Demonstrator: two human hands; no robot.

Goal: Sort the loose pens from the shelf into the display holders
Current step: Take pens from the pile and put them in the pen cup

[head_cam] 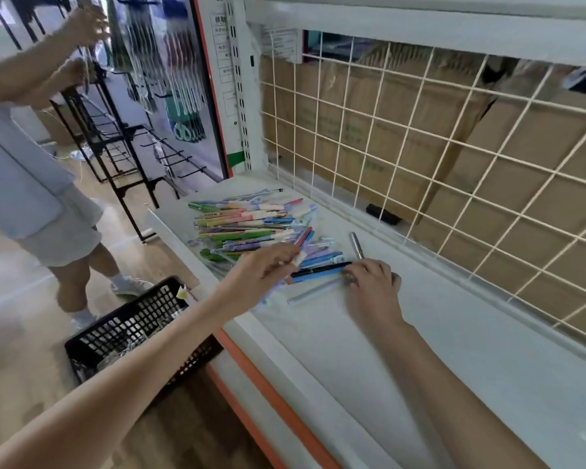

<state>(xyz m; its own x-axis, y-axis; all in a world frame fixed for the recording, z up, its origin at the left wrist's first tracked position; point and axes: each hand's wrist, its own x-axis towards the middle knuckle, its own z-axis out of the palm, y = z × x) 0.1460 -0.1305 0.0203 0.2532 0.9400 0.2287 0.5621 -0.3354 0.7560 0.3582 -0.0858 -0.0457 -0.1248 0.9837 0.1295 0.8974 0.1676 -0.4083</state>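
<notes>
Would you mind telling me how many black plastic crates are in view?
1: the black plastic crate sits on the floor left of the shelf, below the left arm; others may be out of frame.

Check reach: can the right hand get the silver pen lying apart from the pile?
Probably yes. The silver pen lies alone on the white shelf, just beyond the right hand, with nothing on top of it. That hand's fingertips rest on the black and blue pens, so it must leave them first.
</notes>
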